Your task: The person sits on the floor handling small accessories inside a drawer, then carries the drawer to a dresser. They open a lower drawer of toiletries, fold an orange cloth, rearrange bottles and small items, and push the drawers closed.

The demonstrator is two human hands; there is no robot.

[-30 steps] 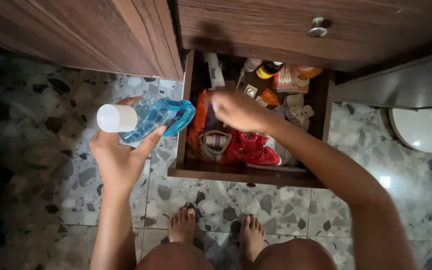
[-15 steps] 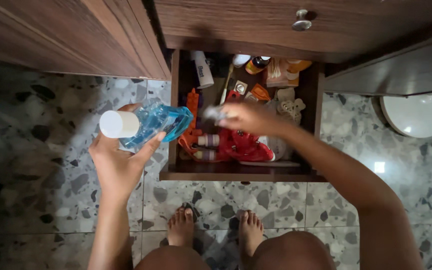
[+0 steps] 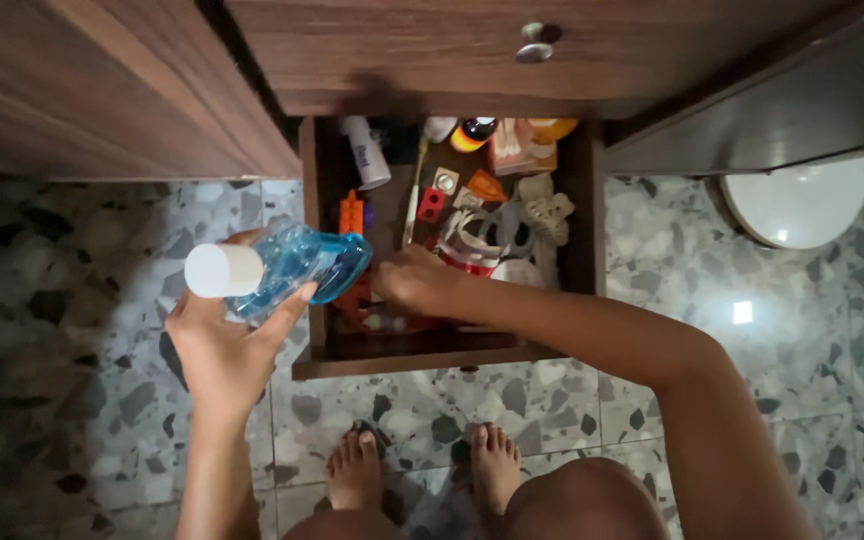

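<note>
The wooden cabinet filled the top of the view, above a speckled terrazzo floor; a round white lid lay at the right edge; the open wooden drawer projected from the cabinet base, directly ahead of the person's bare feet; its contents were mixed: a white tube, a dark bottle with a yellow band, a pale claw hair clip and small red and orange items; the left hand gripped a clear blue bottle with a white cap, held on its side over the drawer's left edge, cap pointing left, fingers wrapped beneath and thumb alongside; the right hand was inside the drawer, knuckles up, resting on the red items at the front left; whether it clasped anything could not be determined.
</note>
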